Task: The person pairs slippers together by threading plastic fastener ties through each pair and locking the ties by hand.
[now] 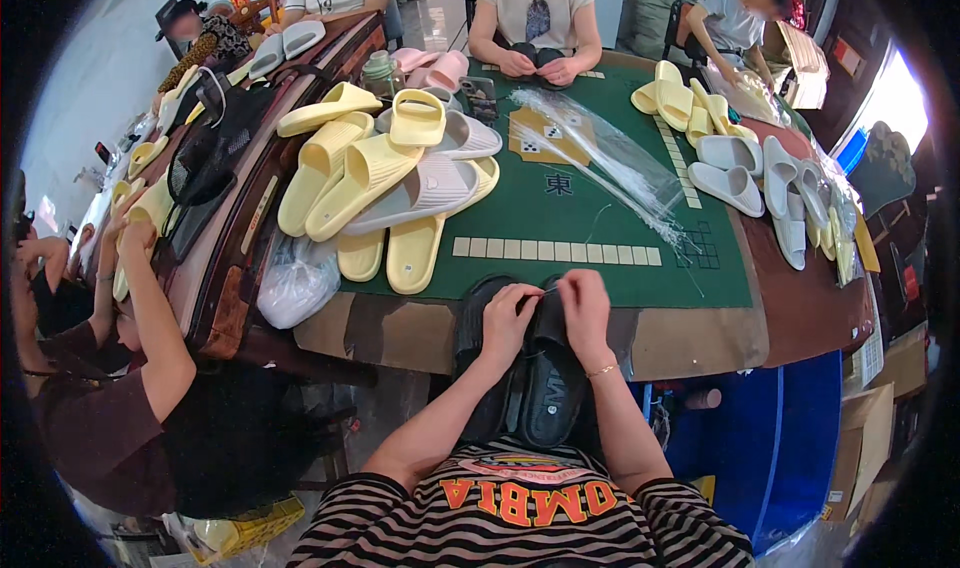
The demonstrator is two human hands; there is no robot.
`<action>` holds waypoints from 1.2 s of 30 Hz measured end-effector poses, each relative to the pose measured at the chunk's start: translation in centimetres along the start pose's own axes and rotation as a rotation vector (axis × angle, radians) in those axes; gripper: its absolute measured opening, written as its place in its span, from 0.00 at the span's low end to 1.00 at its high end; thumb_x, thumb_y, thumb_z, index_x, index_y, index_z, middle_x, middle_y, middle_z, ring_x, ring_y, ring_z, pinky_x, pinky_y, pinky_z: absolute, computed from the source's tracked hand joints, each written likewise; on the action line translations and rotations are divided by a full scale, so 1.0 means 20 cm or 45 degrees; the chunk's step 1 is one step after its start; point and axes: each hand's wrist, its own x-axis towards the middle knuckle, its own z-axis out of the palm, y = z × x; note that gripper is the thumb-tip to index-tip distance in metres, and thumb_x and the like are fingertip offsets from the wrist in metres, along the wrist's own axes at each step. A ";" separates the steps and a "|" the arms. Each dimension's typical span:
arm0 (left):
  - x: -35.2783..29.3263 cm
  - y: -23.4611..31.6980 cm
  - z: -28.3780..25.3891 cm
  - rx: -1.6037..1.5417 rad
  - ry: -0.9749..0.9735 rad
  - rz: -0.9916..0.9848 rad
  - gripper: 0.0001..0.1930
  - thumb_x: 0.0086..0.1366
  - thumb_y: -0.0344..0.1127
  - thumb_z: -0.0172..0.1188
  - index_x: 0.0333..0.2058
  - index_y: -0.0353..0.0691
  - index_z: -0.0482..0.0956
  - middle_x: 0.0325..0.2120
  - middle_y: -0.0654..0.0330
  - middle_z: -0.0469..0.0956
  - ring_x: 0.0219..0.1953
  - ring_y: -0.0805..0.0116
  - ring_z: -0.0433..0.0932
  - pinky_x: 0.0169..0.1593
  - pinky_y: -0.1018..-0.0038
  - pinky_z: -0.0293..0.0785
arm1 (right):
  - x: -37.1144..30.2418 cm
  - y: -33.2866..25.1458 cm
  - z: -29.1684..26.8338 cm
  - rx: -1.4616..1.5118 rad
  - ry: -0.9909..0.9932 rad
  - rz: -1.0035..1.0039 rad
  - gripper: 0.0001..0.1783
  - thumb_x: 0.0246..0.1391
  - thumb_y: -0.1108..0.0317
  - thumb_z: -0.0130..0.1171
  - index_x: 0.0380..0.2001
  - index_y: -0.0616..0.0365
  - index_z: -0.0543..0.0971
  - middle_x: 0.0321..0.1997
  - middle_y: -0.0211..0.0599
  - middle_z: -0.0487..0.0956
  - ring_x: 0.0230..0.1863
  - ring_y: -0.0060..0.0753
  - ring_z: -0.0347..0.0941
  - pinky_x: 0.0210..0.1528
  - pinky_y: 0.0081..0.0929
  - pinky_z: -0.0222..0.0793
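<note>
A pair of black slippers (549, 388) lies side by side against my lap, toes at the table's front edge. Over the left slipper's strap rests my left hand (508, 320), its thumb and fingertips drawn together at the inner side. My right hand (585, 313) pinches above the right slipper, close to the left fingertips. A thin pale strand seems to run between the two hands; its ends are hidden by the fingers. Ahead, a bundle of thin white plastic strands (625, 190) lies on a clear bag on the green table mat (545, 268).
Yellow and grey slippers (350, 183) are heaped at the left, beside a knotted plastic bag (300, 283). More grey slippers (728, 188) lie right. A person opposite handles a dark slipper (535, 56); other people sit around. A blue bin (725, 458) stands below the table's right side.
</note>
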 end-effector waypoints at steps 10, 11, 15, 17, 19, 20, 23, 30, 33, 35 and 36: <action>0.00 0.01 0.00 -0.031 -0.022 -0.013 0.06 0.60 0.24 0.59 0.37 0.35 0.80 0.35 0.55 0.81 0.39 0.58 0.81 0.45 0.71 0.75 | -0.02 -0.02 -0.02 0.037 0.133 -0.029 0.04 0.54 0.76 0.59 0.32 0.61 0.74 0.31 0.41 0.74 0.32 0.45 0.70 0.35 0.35 0.67; 0.00 0.01 0.00 -0.022 -0.031 -0.017 0.06 0.60 0.24 0.59 0.37 0.35 0.80 0.35 0.55 0.81 0.39 0.58 0.81 0.45 0.71 0.75 | -0.02 -0.03 -0.02 0.044 0.110 -0.029 0.04 0.54 0.76 0.60 0.32 0.61 0.74 0.31 0.41 0.74 0.33 0.45 0.70 0.35 0.35 0.67; 0.00 -0.01 0.00 -0.013 -0.022 -0.018 0.06 0.60 0.25 0.60 0.37 0.35 0.80 0.35 0.55 0.81 0.39 0.59 0.81 0.45 0.71 0.75 | 0.01 -0.02 0.03 -0.027 -0.165 -0.167 0.06 0.53 0.74 0.62 0.31 0.61 0.74 0.31 0.42 0.74 0.34 0.45 0.71 0.36 0.36 0.68; 0.00 -0.01 0.01 0.021 0.011 -0.035 0.06 0.60 0.25 0.60 0.37 0.35 0.80 0.35 0.55 0.81 0.39 0.59 0.81 0.45 0.71 0.75 | 0.00 0.00 0.04 -0.017 -0.199 -0.187 0.06 0.53 0.74 0.61 0.31 0.60 0.74 0.30 0.42 0.74 0.34 0.45 0.71 0.36 0.36 0.68; 0.00 0.00 0.00 -0.004 -0.005 -0.015 0.06 0.60 0.25 0.60 0.37 0.35 0.80 0.35 0.55 0.81 0.39 0.59 0.81 0.44 0.71 0.75 | -0.01 0.00 0.03 0.013 -0.032 -0.064 0.05 0.54 0.74 0.60 0.31 0.61 0.73 0.30 0.42 0.73 0.34 0.45 0.70 0.36 0.36 0.68; 0.00 0.00 0.00 -0.031 -0.023 0.005 0.06 0.60 0.25 0.60 0.36 0.35 0.80 0.35 0.55 0.81 0.39 0.59 0.81 0.44 0.70 0.75 | -0.02 0.00 0.01 0.010 0.100 -0.071 0.04 0.55 0.74 0.59 0.31 0.61 0.73 0.30 0.42 0.73 0.33 0.44 0.70 0.36 0.36 0.67; 0.00 0.00 0.00 -0.017 -0.003 0.023 0.05 0.60 0.25 0.60 0.36 0.36 0.80 0.34 0.55 0.81 0.39 0.58 0.81 0.43 0.70 0.75 | -0.03 0.00 0.00 0.077 0.246 0.102 0.04 0.56 0.73 0.59 0.32 0.61 0.73 0.31 0.41 0.73 0.34 0.43 0.70 0.36 0.35 0.67; 0.00 -0.02 0.01 0.017 -0.002 -0.060 0.06 0.60 0.26 0.60 0.37 0.35 0.79 0.34 0.55 0.80 0.37 0.56 0.81 0.42 0.70 0.74 | 0.02 0.00 0.04 -0.013 -0.284 -0.115 0.05 0.54 0.72 0.59 0.31 0.60 0.74 0.31 0.42 0.75 0.35 0.48 0.70 0.37 0.39 0.69; 0.01 0.01 0.01 -0.031 -0.012 -0.013 0.06 0.60 0.26 0.61 0.37 0.35 0.80 0.34 0.55 0.81 0.37 0.58 0.81 0.43 0.71 0.74 | -0.02 0.03 0.00 0.110 0.122 0.139 0.05 0.58 0.71 0.58 0.34 0.61 0.74 0.31 0.41 0.74 0.33 0.41 0.72 0.37 0.32 0.69; 0.01 0.04 0.02 -0.055 -0.017 -0.026 0.04 0.61 0.27 0.60 0.35 0.36 0.80 0.33 0.55 0.80 0.38 0.57 0.80 0.43 0.69 0.74 | -0.04 0.07 -0.05 0.299 0.360 0.360 0.07 0.62 0.69 0.56 0.35 0.62 0.74 0.31 0.38 0.75 0.31 0.33 0.71 0.37 0.30 0.69; 0.01 0.04 0.00 -0.063 -0.010 -0.021 0.04 0.61 0.27 0.60 0.34 0.36 0.81 0.32 0.55 0.80 0.38 0.58 0.80 0.43 0.69 0.74 | -0.03 0.06 -0.05 0.338 0.392 0.429 0.07 0.62 0.68 0.56 0.35 0.62 0.74 0.30 0.39 0.75 0.31 0.33 0.71 0.37 0.29 0.69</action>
